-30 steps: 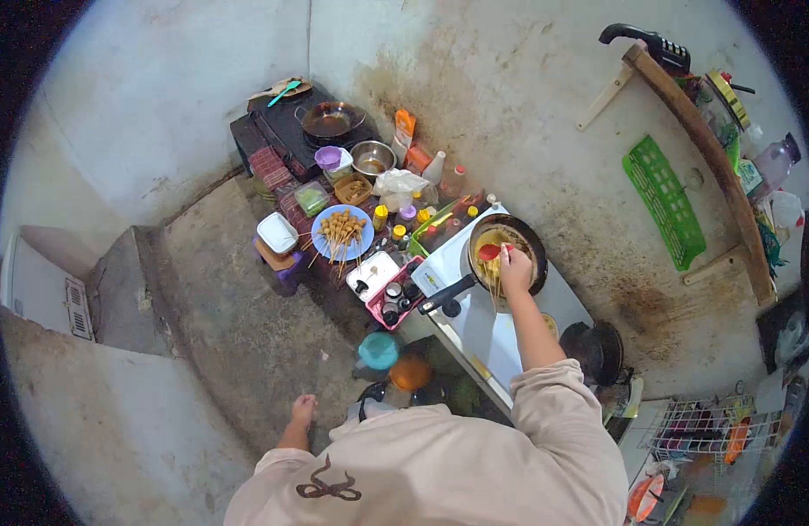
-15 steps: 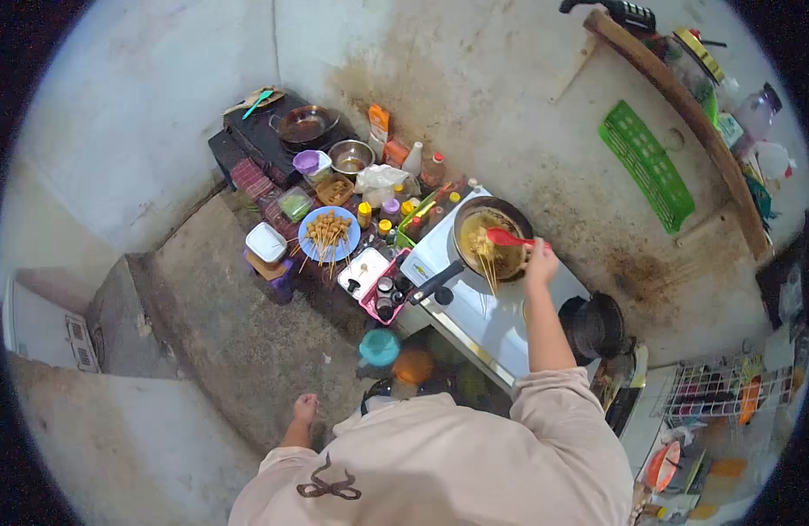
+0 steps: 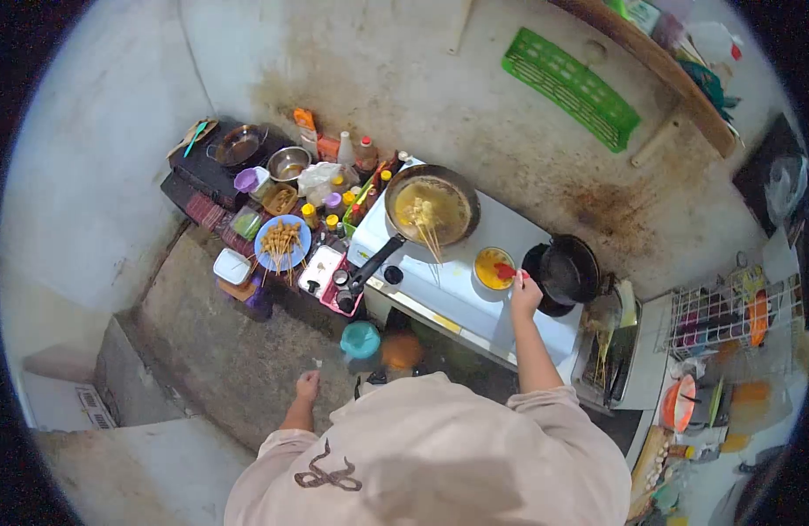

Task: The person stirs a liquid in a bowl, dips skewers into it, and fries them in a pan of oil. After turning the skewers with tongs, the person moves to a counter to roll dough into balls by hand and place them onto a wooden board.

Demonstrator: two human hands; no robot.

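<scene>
Clamped on the handle of a red spoon (image 3: 503, 273), a right hand (image 3: 524, 296) reaches over the white stove, the spoon's head just left of the grip, in a bowl (image 3: 477, 280) of yellow liquid. Pale skewers (image 3: 425, 213) in the pan (image 3: 463, 186) at centre appear unfinished; browned ones (image 3: 282, 238) fill a blue plate (image 3: 303, 231), seemingly done. Whether the left hand (image 3: 307, 386), lower centre, is open cannot be told.

Pale walls (image 3: 132, 105) w/ brown stains nr the white-topped counter (image 3: 509, 302), grey concrete floor (image 3: 220, 324) below, wooden shelf (image 3: 654, 66) & green plastic rack (image 3: 571, 88) on far wall at right, wire rack (image 3: 729, 311) farther right, bright patch of light on near-left wall.
</scene>
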